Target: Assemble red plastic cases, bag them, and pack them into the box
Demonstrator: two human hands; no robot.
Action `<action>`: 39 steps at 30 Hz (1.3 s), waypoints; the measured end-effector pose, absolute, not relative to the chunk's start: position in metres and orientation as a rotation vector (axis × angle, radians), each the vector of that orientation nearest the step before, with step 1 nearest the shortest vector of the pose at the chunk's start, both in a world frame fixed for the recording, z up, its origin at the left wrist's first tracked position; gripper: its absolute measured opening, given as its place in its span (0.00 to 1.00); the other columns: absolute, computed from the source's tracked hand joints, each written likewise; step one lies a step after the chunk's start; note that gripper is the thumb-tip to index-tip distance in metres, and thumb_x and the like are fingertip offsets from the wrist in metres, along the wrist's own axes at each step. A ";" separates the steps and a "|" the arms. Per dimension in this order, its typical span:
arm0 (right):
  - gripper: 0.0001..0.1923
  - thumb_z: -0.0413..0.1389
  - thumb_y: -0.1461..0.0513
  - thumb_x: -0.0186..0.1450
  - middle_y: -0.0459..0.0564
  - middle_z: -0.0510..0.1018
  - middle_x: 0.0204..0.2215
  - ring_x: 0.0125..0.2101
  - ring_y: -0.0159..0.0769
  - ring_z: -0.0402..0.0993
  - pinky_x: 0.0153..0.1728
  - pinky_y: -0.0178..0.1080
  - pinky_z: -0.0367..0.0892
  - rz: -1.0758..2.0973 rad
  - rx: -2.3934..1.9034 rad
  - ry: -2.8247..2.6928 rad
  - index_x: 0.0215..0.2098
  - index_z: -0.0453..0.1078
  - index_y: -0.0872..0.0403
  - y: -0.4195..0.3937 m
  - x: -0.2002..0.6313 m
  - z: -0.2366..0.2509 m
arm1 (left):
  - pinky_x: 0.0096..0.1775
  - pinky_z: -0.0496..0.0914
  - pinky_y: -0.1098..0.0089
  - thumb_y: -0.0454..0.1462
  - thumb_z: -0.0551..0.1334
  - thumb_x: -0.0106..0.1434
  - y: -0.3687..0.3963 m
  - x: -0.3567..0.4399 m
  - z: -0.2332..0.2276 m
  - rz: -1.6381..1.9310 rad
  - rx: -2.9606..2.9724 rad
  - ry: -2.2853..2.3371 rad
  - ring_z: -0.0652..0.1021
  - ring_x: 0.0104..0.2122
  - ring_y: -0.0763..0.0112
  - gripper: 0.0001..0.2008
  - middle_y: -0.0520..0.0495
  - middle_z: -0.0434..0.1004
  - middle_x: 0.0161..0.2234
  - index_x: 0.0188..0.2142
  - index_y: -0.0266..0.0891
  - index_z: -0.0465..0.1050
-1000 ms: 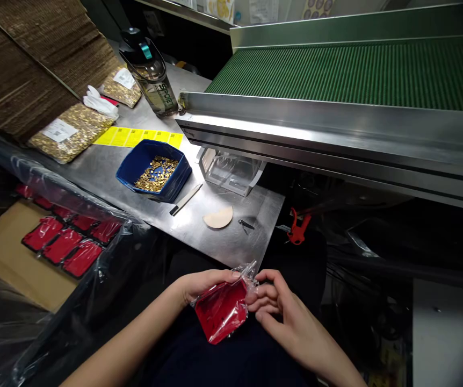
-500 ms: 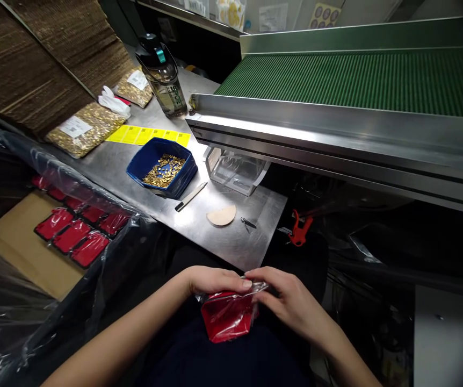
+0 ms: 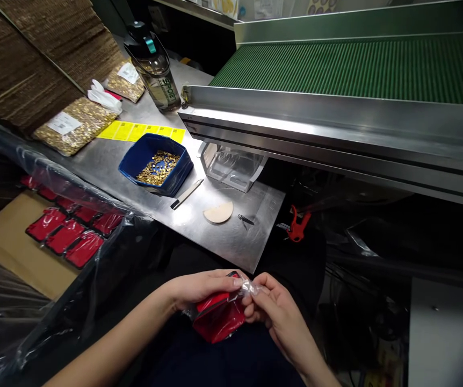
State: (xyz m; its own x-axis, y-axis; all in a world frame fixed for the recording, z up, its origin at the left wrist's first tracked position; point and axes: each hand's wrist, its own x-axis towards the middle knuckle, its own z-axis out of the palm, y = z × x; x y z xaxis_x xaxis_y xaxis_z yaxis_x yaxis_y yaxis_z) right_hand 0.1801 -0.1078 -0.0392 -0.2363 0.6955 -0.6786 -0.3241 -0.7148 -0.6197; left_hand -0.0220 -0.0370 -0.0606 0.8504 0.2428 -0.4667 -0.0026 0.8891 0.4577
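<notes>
A red flat item in a clear plastic bag (image 3: 218,321) rests over my lap, below the edge of the metal table (image 3: 231,244). My left hand (image 3: 199,286) grips the bag's upper left side, thumb across its top. My right hand (image 3: 269,307) pinches the crinkled open end of the plastic at the bag's upper right corner. Both hands meet at the top of the bag.
On the table sit a blue tray of small gold parts (image 3: 156,167), a utility knife (image 3: 186,194), a tan half-disc (image 3: 218,213), a clear plastic holder (image 3: 231,166), a water bottle (image 3: 153,67). Bagged red items (image 3: 64,236) lie in a lined box at left. A green conveyor (image 3: 360,67) runs at right.
The bag has tilted and shifted slightly left in my lap. My right fingers moved from covering its top edge to pinching the plastic at the corner.
</notes>
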 end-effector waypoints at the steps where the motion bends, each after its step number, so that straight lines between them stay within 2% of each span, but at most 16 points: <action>1: 0.21 0.65 0.47 0.65 0.47 0.80 0.32 0.28 0.31 0.77 0.32 0.34 0.74 2.001 -1.333 -0.461 0.40 0.65 0.52 -0.109 0.180 -0.038 | 0.45 0.71 0.69 0.48 0.67 0.67 -0.037 -0.022 -0.062 0.134 0.436 0.561 0.79 0.40 0.65 0.17 0.46 0.81 0.40 0.46 0.37 0.78; 4: 0.17 0.59 0.51 0.71 0.48 0.79 0.36 0.31 0.33 0.79 0.35 0.37 0.76 1.872 -1.477 -0.793 0.51 0.64 0.50 -0.115 0.189 -0.032 | 0.42 0.71 0.69 0.49 0.69 0.64 -0.039 -0.022 -0.072 0.098 0.346 0.634 0.79 0.37 0.65 0.19 0.45 0.82 0.39 0.44 0.36 0.79; 7: 0.16 0.54 0.59 0.74 0.53 0.78 0.48 0.39 0.39 0.81 0.41 0.43 0.78 1.383 -1.712 -1.501 0.59 0.65 0.46 -0.116 0.203 -0.024 | 0.43 0.71 0.70 0.51 0.70 0.62 -0.041 -0.024 -0.084 0.080 0.294 0.706 0.80 0.37 0.67 0.22 0.45 0.84 0.41 0.47 0.37 0.80; 9: 0.23 0.52 0.65 0.73 0.56 0.71 0.62 0.52 0.47 0.78 0.49 0.48 0.77 1.004 -1.643 -1.979 0.64 0.64 0.42 -0.112 0.211 -0.021 | 0.44 0.72 0.69 0.53 0.71 0.60 -0.043 -0.025 -0.090 0.072 0.271 0.727 0.80 0.37 0.67 0.24 0.46 0.85 0.41 0.45 0.37 0.81; 10: 0.27 0.52 0.67 0.73 0.56 0.65 0.67 0.59 0.50 0.73 0.52 0.51 0.76 0.865 -1.547 -2.185 0.67 0.61 0.40 -0.108 0.213 -0.021 | 0.44 0.72 0.69 0.54 0.72 0.60 -0.043 -0.025 -0.092 0.069 0.265 0.733 0.81 0.37 0.66 0.24 0.46 0.85 0.41 0.44 0.37 0.81; 12: 0.33 0.51 0.70 0.72 0.57 0.60 0.71 0.65 0.53 0.64 0.57 0.53 0.74 0.685 -1.348 -2.499 0.72 0.56 0.43 -0.100 0.214 -0.024 | 0.44 0.72 0.68 0.57 0.71 0.59 -0.044 -0.024 -0.095 0.064 0.260 0.738 0.81 0.37 0.65 0.26 0.45 0.85 0.40 0.43 0.36 0.81; 14: 0.32 0.50 0.71 0.72 0.63 0.67 0.67 0.63 0.52 0.68 0.57 0.50 0.74 0.592 -1.222 -2.668 0.73 0.54 0.55 -0.093 0.211 -0.028 | 0.45 0.72 0.66 0.61 0.68 0.59 -0.045 -0.023 -0.095 0.054 0.267 0.739 0.81 0.38 0.62 0.31 0.43 0.85 0.40 0.42 0.34 0.82; 16: 0.29 0.48 0.72 0.72 0.66 0.75 0.59 0.55 0.49 0.76 0.52 0.46 0.77 0.526 -1.159 -2.746 0.70 0.55 0.66 -0.088 0.207 -0.033 | 0.47 0.72 0.63 0.65 0.65 0.58 -0.046 -0.022 -0.093 0.043 0.285 0.749 0.82 0.37 0.60 0.35 0.41 0.85 0.39 0.42 0.34 0.82; 18: 0.26 0.47 0.73 0.71 0.65 0.80 0.52 0.45 0.46 0.80 0.45 0.44 0.78 0.463 -1.112 -2.787 0.67 0.58 0.70 -0.084 0.204 -0.035 | 0.49 0.72 0.61 0.68 0.62 0.57 -0.046 -0.023 -0.091 0.030 0.310 0.765 0.82 0.37 0.59 0.38 0.41 0.85 0.38 0.41 0.34 0.82; 22: 0.21 0.49 0.74 0.68 0.54 0.79 0.34 0.31 0.42 0.77 0.32 0.43 0.73 0.365 -1.159 -2.808 0.59 0.68 0.67 -0.082 0.197 -0.035 | 0.48 0.72 0.61 0.69 0.61 0.57 -0.045 -0.025 -0.084 0.022 0.380 0.738 0.81 0.37 0.61 0.39 0.43 0.83 0.38 0.41 0.34 0.81; 25: 0.13 0.52 0.74 0.65 0.48 0.76 0.27 0.26 0.40 0.75 0.27 0.41 0.66 0.341 -1.419 -2.771 0.42 0.74 0.56 -0.087 0.191 -0.033 | 0.47 0.72 0.66 0.62 0.71 0.54 -0.043 -0.024 -0.075 0.061 0.418 0.682 0.79 0.38 0.66 0.33 0.47 0.81 0.40 0.45 0.37 0.79; 27: 0.11 0.54 0.74 0.64 0.47 0.76 0.27 0.24 0.38 0.74 0.25 0.40 0.59 0.432 -1.617 -2.736 0.35 0.71 0.53 -0.090 0.188 -0.027 | 0.46 0.72 0.67 0.55 0.76 0.52 -0.042 -0.024 -0.066 0.065 0.443 0.658 0.78 0.37 0.68 0.30 0.50 0.80 0.40 0.47 0.40 0.77; 30: 0.09 0.52 0.69 0.70 0.46 0.77 0.26 0.22 0.36 0.73 0.23 0.39 0.50 0.850 -1.779 -2.633 0.35 0.70 0.52 -0.088 0.189 -0.009 | 0.41 0.73 0.67 0.52 0.76 0.54 -0.040 -0.022 -0.048 0.059 0.538 0.644 0.77 0.34 0.69 0.28 0.51 0.77 0.38 0.48 0.42 0.73; 33: 0.15 0.47 0.62 0.76 0.44 0.78 0.26 0.23 0.34 0.72 0.24 0.36 0.52 1.446 -1.751 -2.317 0.33 0.69 0.51 -0.080 0.197 0.010 | 0.39 0.72 0.69 0.50 0.76 0.55 -0.039 -0.022 -0.031 0.051 0.749 0.665 0.76 0.36 0.69 0.29 0.52 0.76 0.39 0.51 0.43 0.71; 35: 0.19 0.45 0.57 0.78 0.43 0.76 0.25 0.23 0.31 0.70 0.24 0.33 0.55 1.811 -1.686 -2.009 0.30 0.67 0.51 -0.078 0.203 0.014 | 0.45 0.72 0.66 0.48 0.78 0.52 -0.041 -0.022 -0.024 0.085 0.989 0.741 0.76 0.42 0.64 0.35 0.50 0.75 0.45 0.56 0.46 0.69; 39: 0.23 0.46 0.48 0.77 0.41 0.69 0.22 0.18 0.26 0.62 0.21 0.30 0.56 2.388 -1.425 -1.275 0.33 0.68 0.53 -0.091 0.207 -0.002 | 0.56 0.70 0.59 0.43 0.80 0.46 -0.050 -0.022 -0.022 0.199 1.359 0.810 0.74 0.52 0.55 0.54 0.45 0.69 0.56 0.68 0.50 0.56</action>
